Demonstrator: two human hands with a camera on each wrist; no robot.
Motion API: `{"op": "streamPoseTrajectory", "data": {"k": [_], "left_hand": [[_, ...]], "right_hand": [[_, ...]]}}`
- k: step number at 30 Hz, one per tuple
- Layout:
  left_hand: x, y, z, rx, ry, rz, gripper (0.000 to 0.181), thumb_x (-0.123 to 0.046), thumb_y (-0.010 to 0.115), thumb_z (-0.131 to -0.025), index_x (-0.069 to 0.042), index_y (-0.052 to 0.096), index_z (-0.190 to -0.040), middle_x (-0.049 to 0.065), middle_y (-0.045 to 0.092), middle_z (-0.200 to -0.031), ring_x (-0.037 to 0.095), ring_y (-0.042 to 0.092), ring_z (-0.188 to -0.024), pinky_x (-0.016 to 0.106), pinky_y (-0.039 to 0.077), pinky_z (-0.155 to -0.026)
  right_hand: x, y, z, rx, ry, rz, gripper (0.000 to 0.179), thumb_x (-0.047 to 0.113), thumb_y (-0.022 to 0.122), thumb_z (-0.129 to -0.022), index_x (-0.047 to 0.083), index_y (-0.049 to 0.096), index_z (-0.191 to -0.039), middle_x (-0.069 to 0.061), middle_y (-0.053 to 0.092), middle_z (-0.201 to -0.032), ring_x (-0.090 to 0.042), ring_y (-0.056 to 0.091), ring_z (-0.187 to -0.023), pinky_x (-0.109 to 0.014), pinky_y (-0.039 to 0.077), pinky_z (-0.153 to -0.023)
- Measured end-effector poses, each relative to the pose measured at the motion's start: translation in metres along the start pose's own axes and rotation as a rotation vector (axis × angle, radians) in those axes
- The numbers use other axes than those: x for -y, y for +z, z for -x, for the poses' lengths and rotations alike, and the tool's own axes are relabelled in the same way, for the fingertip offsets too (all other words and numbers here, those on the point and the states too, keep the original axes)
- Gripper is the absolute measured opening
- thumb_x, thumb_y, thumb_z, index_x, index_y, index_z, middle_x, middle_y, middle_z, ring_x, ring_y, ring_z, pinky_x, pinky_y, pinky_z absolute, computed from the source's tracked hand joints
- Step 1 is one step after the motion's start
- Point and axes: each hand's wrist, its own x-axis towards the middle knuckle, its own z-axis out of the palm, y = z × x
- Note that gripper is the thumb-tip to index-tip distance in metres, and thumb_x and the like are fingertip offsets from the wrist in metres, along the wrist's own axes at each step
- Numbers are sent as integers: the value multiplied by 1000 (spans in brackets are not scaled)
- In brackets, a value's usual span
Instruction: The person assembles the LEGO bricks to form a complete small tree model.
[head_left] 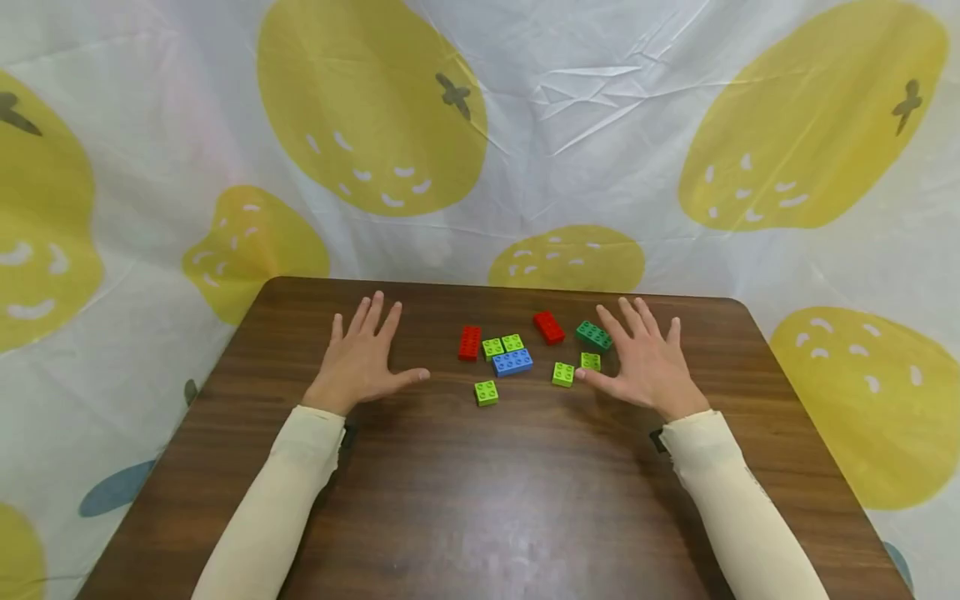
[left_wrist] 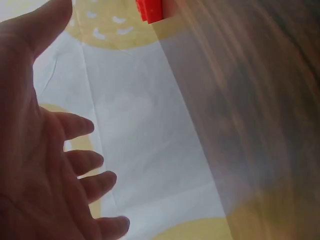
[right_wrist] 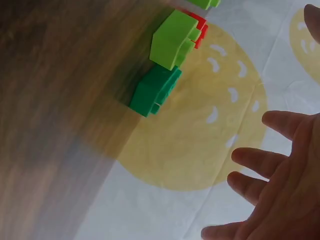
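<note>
My left hand [head_left: 356, 362] is held palm down over the table with its fingers spread, to the left of the toy bricks and holding nothing. The nearest piece to it is an upright-lying red brick [head_left: 469, 342]. My right hand [head_left: 647, 367] is spread the same way on the right, its thumb tip close by a lime green brick [head_left: 562, 374]. Another lime brick [head_left: 590, 361] and a dark green brick [head_left: 594, 335] lie beside its fingers. Between the hands are a blue brick [head_left: 512, 362], a second red brick [head_left: 549, 327] and more lime bricks [head_left: 486, 392].
The bricks lie on a dark wooden table [head_left: 465, 500] with rounded far corners. Right behind its far edge hangs a white sheet [head_left: 420, 250] printed with yellow fruit, which also runs along both sides.
</note>
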Motion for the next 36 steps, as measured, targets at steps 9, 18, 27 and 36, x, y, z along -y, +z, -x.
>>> {"op": "streamPoseTrajectory", "data": {"k": [9,18,27,36], "left_hand": [[-4,8,-5,-14,35,89,96,-67,66,-95,-10,34,-166,18,24,-175,44,35,-155,65,41,-118],[-13,18,-13,-50,28,220,76,-54,70,-98,-10,48,-157,16,42,-165,40,48,-147,62,51,-108],[-22,27,-12,-22,52,300,66,-46,76,-97,-9,57,-148,15,55,-153,38,57,-138,57,50,-112],[-37,34,-9,58,125,421,57,-41,80,-95,-8,66,-138,15,69,-132,32,65,-116,51,55,-102]], "right_hand": [[3,8,3,-82,-73,-102,96,73,68,-88,15,44,-161,-21,43,-164,-45,33,-155,-78,26,-119],[10,17,3,-174,-150,-197,79,56,78,-89,8,58,-148,-21,58,-149,-44,49,-143,-69,44,-110],[19,22,5,-147,-176,-276,63,44,77,-93,6,64,-142,-20,62,-143,-41,55,-134,-63,50,-106],[21,26,2,14,-146,-374,54,34,78,-96,4,65,-139,-16,65,-141,-40,54,-136,-61,46,-113]]}}
